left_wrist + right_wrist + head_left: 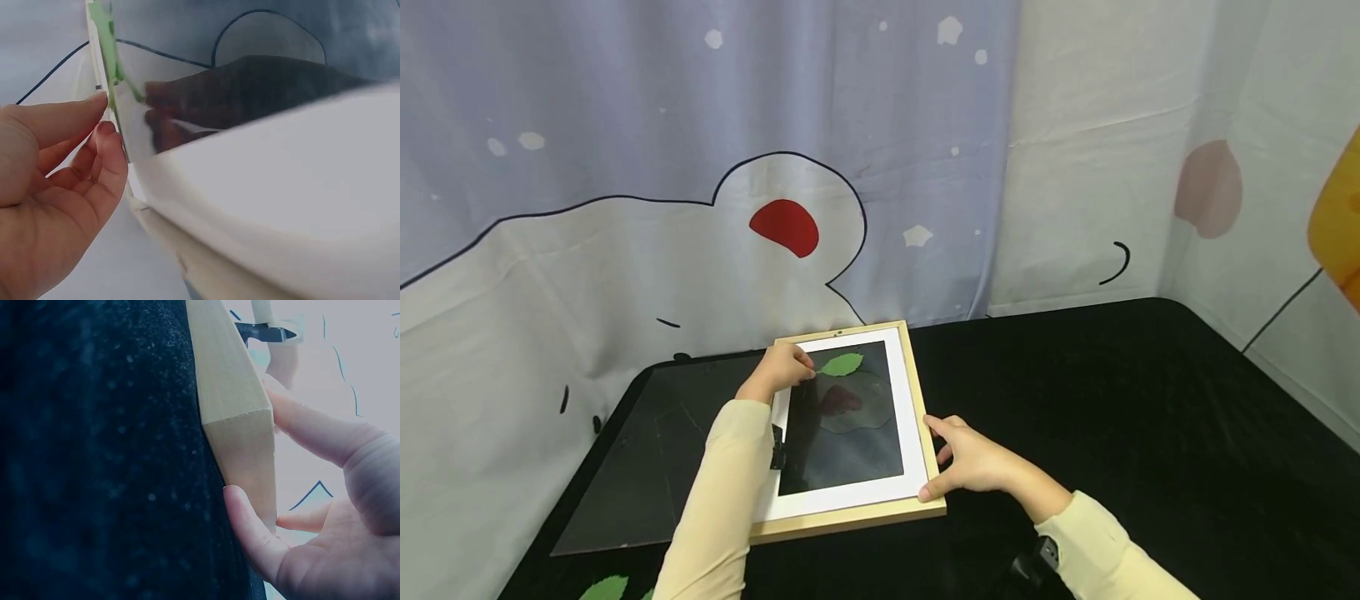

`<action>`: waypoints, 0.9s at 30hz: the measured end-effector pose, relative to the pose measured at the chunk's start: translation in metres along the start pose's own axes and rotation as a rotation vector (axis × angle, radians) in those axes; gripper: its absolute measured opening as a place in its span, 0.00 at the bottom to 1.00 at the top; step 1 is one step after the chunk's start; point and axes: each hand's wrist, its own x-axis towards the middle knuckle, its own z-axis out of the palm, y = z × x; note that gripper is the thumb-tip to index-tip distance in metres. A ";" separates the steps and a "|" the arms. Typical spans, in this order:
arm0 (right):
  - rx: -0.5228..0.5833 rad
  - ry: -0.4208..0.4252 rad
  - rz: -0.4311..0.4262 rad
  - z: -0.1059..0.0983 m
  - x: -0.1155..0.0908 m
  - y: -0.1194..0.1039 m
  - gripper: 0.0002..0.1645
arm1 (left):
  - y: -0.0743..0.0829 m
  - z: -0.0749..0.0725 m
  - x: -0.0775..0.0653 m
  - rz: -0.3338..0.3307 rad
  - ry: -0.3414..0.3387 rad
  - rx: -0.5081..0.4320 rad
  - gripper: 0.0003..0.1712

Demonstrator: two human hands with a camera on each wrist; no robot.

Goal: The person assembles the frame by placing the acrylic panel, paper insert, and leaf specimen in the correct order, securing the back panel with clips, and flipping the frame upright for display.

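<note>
A light wooden picture frame (917,392) with a white mat (891,367) and a dark glossy panel (842,458) lies on the black tabletop. Over the panel's upper part is a green serrated leaf (842,364). My left hand (781,369) pinches the leaf's stem between thumb and fingertips; its wrist view shows the leaf (107,40) edge-on, with the hand mirrored in the panel. At the frame's lower right corner, my right hand (977,462) grips the wood, thumb on the front border, fingers along the side. The right wrist view shows that corner close up.
A dark flat sheet (647,450) lies on the black table (1075,400), left of the frame. Green leaves (606,588) show at the bottom edge, partly cut off. A printed curtain (625,283) hangs right behind the table.
</note>
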 end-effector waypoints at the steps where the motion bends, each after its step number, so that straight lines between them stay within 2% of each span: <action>1: 0.002 0.000 0.003 0.000 0.000 0.000 0.63 | 0.000 -0.002 -0.001 0.005 0.005 -0.002 0.07; 5: 0.009 -0.005 0.007 -0.001 0.001 0.001 0.63 | 0.003 -0.009 -0.006 0.010 0.013 -0.007 0.08; 14: 0.012 -0.007 -0.013 -0.002 0.003 0.004 0.64 | 0.009 -0.025 -0.020 0.048 -0.017 0.006 0.12; 19: 0.021 -0.007 -0.006 -0.002 0.003 0.003 0.64 | 0.005 -0.032 -0.029 0.081 -0.024 0.020 0.13; 27: 0.010 -0.005 0.000 -0.004 0.002 0.003 0.64 | 0.005 -0.044 -0.052 0.172 -0.017 0.020 0.12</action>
